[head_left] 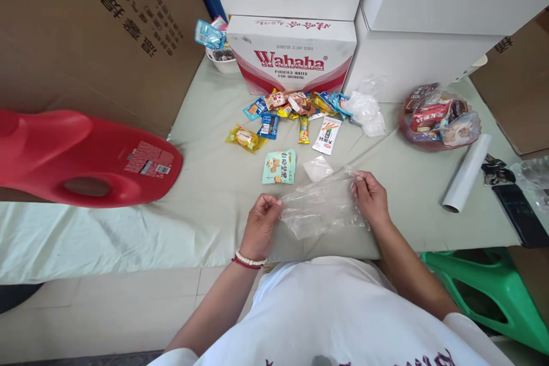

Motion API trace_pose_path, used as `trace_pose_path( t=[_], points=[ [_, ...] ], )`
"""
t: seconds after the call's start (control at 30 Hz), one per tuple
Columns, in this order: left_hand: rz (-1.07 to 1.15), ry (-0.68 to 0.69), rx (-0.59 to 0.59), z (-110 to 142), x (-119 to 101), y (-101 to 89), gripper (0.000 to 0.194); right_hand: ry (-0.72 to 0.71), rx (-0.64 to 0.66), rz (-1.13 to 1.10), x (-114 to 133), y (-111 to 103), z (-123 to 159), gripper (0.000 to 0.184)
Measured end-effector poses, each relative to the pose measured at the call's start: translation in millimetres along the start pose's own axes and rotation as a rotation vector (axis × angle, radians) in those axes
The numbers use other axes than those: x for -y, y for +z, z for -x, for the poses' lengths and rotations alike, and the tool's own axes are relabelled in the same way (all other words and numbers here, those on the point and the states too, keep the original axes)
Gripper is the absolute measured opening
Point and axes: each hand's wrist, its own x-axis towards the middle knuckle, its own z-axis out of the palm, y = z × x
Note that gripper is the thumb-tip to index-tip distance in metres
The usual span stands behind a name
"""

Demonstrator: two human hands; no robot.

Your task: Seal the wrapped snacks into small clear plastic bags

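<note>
A clear plastic bag (319,206) is stretched between both hands just above the cloth-covered table's (206,183) near edge. My left hand (261,226), with a red and white bracelet at the wrist, pinches the bag's left edge. My right hand (369,199) pinches its right edge. Just beyond the bag lie a teal snack packet (279,167) and a small clear wrapper (317,168). Further back, a loose pile of snack packets (295,106) is spread in front of a Wahaha box (291,54).
A red plastic jug (81,157) lies at the left. A bag full of snacks (437,117), a roll of plastic bags (467,171) and a dark phone (521,217) sit at the right. Cardboard and white boxes line the back. A green stool (484,291) stands lower right.
</note>
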Motion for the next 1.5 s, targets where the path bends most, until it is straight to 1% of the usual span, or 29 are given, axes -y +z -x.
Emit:
trace_pose_path(
  t=[0.07,0.17,0.23,0.3,0.37,0.4,0.47,0.5,0.53,0.63,0.73,0.8,0.83,0.87,0.9,0.93,0.97,1.0,1.03,1.07,1.1,1.13,1.2,1.23,1.3,1.37,1.43,1.47,1.5],
  points=[
    [0.051,0.044,0.021,1,1,10.8,0.049,-0.065,-0.07,0.0,0,2,0,0.042],
    [-0.032,0.08,0.008,1,6,21.6,0.048,-0.022,-0.101,-0.083,4,-1,0,0.045],
    [-0.11,0.068,0.001,-3,11,26.0,0.046,0.09,-0.042,-0.131,8,-6,2,0.051],
    [-0.135,0.016,-0.008,-9,16,29.9,0.044,0.223,0.072,-0.228,14,-12,7,0.062],
    [-0.135,-0.009,-0.046,-15,19,33.5,0.043,0.29,0.181,-0.317,19,-19,16,0.074],
    [-0.141,-0.007,-0.065,-18,21,34.8,0.043,0.3,0.222,-0.307,20,-22,22,0.08],
    [-0.188,0.014,-0.071,-20,22,34.8,0.045,0.287,0.251,-0.15,18,-28,34,0.092],
    [-0.241,0.041,-0.065,-21,22,33.0,0.046,0.273,0.244,-0.031,14,-31,39,0.093],
    [-0.321,0.084,-0.058,-21,23,30.0,0.046,0.254,0.227,0.087,9,-35,44,0.088],
    [-0.682,0.321,-0.067,-18,30,16.9,0.047,0.17,0.187,0.354,-10,-51,49,0.067],
    [-1.04,0.694,-0.116,-15,42,7.4,0.043,0.116,0.283,0.59,-18,-75,43,0.064],
    [-1.192,0.994,-0.154,-12,49,6.9,0.034,0.046,0.361,0.766,-10,-90,30,0.064],
    [-1.237,1.137,-0.152,-11,52,7.9,0.032,-0.016,0.354,0.842,-2,-96,21,0.062],
    [-1.267,1.257,-0.12,-9,53,9.2,0.033,-0.094,0.306,0.9,9,-99,9,0.06],
    [-1.287,1.343,-0.053,-8,54,10.6,0.036,-0.18,0.229,0.931,20,-98,-4,0.055],
    [-1.305,1.392,0.048,-6,55,11.6,0.038,-0.266,0.147,0.934,32,-93,-18,0.05],
    [-1.324,1.398,0.172,-5,55,12.1,0.04,-0.342,0.089,0.915,43,-83,-32,0.044],
    [-1.347,1.365,0.299,-5,55,12.0,0.041,-0.407,0.089,0.884,53,-69,-45,0.04],
    [-1.367,1.302,0.411,-5,55,11.5,0.045,-0.462,0.149,0.854,61,-51,-56,0.036],
    [-1.381,1.225,0.496,-5,54,10.5,0.049,-0.506,0.243,0.84,67,-30,-65,0.034],
    [-1.385,1.148,0.549,-6,53,9.1,0.055,-0.533,0.356,0.844,72,-8,-71,0.033],
    [-1.377,1.081,0.571,-7,52,7.4,0.059,-0.543,0.461,0.871,74,14,-75,0.035],
    [-1.327,0.996,0.554,-8,49,3.3,0.063,-0.517,0.622,0.982,76,49,-76,0.041],
    [-1.298,0.968,0.54,-9,47,1.1,0.063,-0.5,0.67,1.038,76,60,-76,0.039],
    [-1.238,0.916,0.544,-9,42,-2.9,0.058,-0.483,0.697,1.1,76,65,-79,0.026],
    [-1.181,0.852,0.582,-8,36,-4.9,0.043,-0.487,0.643,1.063,78,51,-92,0.019],
    [-1.125,0.785,0.588,-7,33,-3.1,0.025,-0.477,0.502,0.994,84,27,-114,0.019],
    [-1.102,0.756,0.568,-7,33,-0.8,0.025,-0.46,0.399,0.973,89,14,-126,0.022],
    [-1.086,0.734,0.534,-8,34,2.3,0.031,-0.438,0.279,0.966,93,3,-136,0.026]
  ],
)
